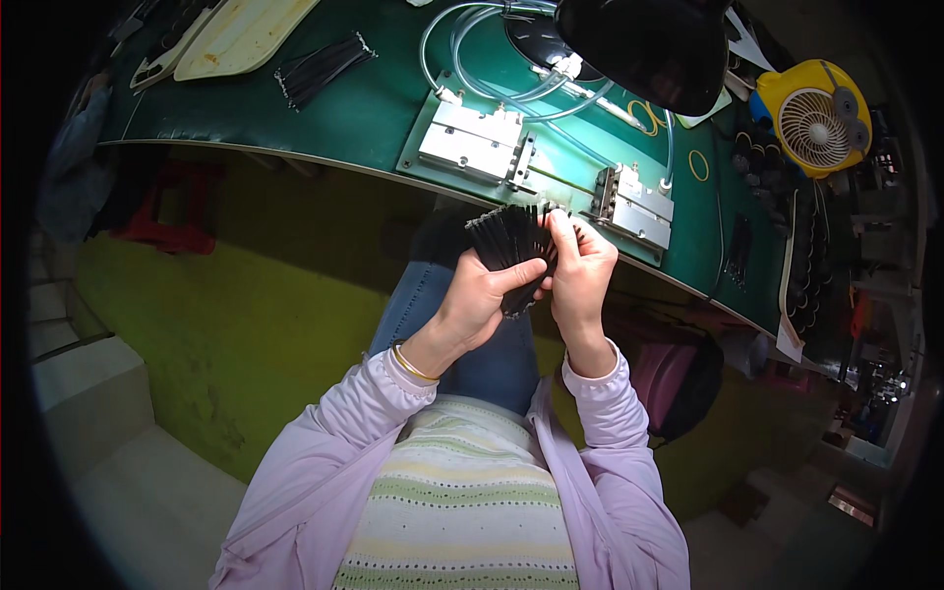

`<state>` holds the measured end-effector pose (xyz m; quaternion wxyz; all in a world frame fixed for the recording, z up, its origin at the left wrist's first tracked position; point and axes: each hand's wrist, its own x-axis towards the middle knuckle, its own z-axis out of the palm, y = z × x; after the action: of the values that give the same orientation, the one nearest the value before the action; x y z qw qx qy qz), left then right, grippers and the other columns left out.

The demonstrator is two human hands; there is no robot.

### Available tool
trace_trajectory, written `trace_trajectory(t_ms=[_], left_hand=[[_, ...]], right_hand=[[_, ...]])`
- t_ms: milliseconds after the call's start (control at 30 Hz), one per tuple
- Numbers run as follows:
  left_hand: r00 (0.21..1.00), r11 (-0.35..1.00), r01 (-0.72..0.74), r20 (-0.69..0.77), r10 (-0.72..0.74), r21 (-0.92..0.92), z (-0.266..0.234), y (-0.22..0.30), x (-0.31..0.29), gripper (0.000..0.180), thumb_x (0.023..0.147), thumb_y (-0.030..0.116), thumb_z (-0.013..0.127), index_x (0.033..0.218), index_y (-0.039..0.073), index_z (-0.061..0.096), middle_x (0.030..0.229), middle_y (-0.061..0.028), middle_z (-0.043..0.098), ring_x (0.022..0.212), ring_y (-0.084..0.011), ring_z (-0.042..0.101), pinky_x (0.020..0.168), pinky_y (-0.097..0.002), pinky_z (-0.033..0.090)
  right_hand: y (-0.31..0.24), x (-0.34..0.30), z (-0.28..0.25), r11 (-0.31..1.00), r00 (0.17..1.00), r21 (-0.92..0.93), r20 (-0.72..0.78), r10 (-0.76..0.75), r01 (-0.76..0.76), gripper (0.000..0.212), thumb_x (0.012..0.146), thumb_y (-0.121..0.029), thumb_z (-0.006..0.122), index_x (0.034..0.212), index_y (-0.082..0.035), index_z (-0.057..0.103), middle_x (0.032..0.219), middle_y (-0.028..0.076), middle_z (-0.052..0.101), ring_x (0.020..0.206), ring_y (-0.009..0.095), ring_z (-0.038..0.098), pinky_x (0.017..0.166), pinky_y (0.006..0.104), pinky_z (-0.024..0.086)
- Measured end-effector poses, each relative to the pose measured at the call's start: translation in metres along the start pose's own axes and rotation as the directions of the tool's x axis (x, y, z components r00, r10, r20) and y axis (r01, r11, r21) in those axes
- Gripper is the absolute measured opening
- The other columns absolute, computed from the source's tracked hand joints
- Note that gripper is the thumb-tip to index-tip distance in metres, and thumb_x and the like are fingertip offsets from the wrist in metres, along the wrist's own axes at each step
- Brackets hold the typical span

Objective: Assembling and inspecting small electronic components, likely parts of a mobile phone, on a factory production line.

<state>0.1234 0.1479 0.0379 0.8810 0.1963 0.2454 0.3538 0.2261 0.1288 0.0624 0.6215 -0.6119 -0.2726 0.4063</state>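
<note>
A fanned bundle of short black wires (509, 239) with pale tips is held in front of my lap, just off the table's near edge. My left hand (476, 300) is closed round its lower part, with the thumb lying across the strands. At the bundle's right side, my right hand (582, 275) pinches the wires between thumb and fingers. How many it grips is hidden. Just beyond my hands are two silver metal fixture blocks, a left one (470, 143) and a right one (639, 211), mounted on a plate with clear air hoses (460, 44) behind them.
On the green table (226, 108) lie another bundle of black wires (326, 71) and a cream tray (241, 37). A black lamp head (644, 49) hangs over the fixtures. A yellow fan (816, 118) stands at the right, near rubber bands (698, 165). A red stool (177, 211) stands below left.
</note>
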Motion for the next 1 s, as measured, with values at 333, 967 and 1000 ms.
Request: trace_trajectory(t_ms=[333,967,1000], left_hand=[[1.0,0.999,-0.022,0.014,0.022,0.026,0.009,0.002,0.018,0.02,0.077,-0.002,0.055,0.097,0.002,0.053,0.082,-0.0045,0.058,0.066,-0.0123,0.057,0.057,-0.0226,0.047],[0.994,0.999,-0.032,0.106,0.032,-0.001,0.006,-0.026,-0.087,0.026,0.08,0.007,0.057,0.104,0.005,0.05,0.083,-0.0035,0.056,0.068,-0.0131,0.056,0.056,-0.026,0.047],[0.994,0.999,-0.034,0.101,0.033,0.007,0.004,-0.026,-0.09,0.025,0.08,0.007,0.057,0.104,0.005,0.051,0.083,-0.0034,0.056,0.068,-0.0132,0.055,0.056,-0.0261,0.047]], right_hand=[[-0.007,0.017,-0.003,1.0,0.999,-0.025,-0.04,-0.006,0.005,0.026,0.084,-0.019,0.054,0.067,0.001,0.057,0.047,0.0,0.047,0.031,0.004,0.037,0.028,0.0183,0.027],[-0.003,-0.089,-0.009,0.978,0.976,-0.005,0.071,-0.207,0.207,0.032,0.087,-0.023,0.05,0.064,0.0,0.054,0.048,-0.002,0.044,0.034,0.002,0.032,0.032,0.0178,0.021],[-0.003,-0.092,-0.007,0.979,0.977,0.002,0.064,-0.204,0.205,0.032,0.086,-0.022,0.05,0.065,0.0,0.055,0.048,-0.001,0.045,0.034,0.002,0.032,0.032,0.0176,0.022]])
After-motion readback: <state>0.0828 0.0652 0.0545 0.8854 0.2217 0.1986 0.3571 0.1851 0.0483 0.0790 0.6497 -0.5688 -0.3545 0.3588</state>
